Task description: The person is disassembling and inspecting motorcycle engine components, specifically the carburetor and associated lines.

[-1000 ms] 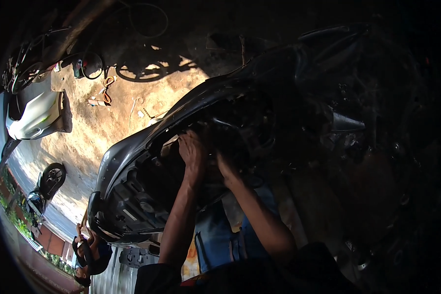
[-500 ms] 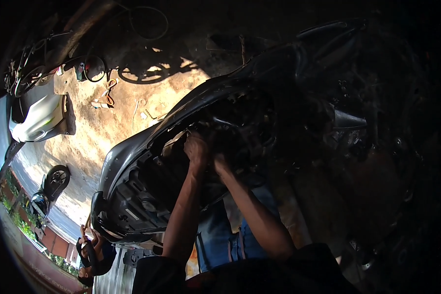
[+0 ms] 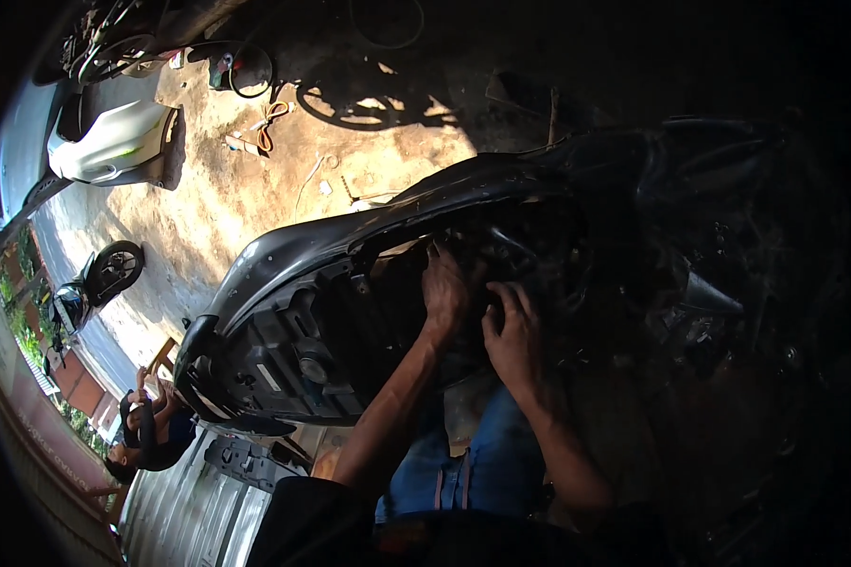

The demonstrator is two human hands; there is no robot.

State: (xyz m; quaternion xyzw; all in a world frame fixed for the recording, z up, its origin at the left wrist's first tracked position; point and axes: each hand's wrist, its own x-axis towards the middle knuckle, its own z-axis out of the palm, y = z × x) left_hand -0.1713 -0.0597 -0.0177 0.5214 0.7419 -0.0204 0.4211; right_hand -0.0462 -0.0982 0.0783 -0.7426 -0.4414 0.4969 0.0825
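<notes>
A dark motor scooter body (image 3: pixel 303 244) lies in front of me, its underseat area uncovered. My left hand (image 3: pixel 446 295) reaches into the dark bay, its fingers drawn together near the inner edge. Whatever they grip there is too dark to make out. To its right, my right hand (image 3: pixel 517 340) is held over the near side of the bay with its thumb and fingers apart, holding nothing visible. A black plastic underseat tray (image 3: pixel 288 354) with a round cap (image 3: pixel 313 368) sits left of my hands. Deep shadow hides most parts inside the bay.
Beyond the scooter, a coiled orange-brown cord (image 3: pixel 268 132) and small parts lie on the ground. A white body panel (image 3: pixel 118 142) and a parked motorbike (image 3: pixel 95 283) are at left. Another person (image 3: pixel 156 416) sits at lower left, near a corrugated metal sheet (image 3: pixel 194 491). The right side is dark.
My right hand has drawn back from the bay and its fingers have spread. My left hand stays in the bay, its fingers stretched further forward. The whole view has shifted.
</notes>
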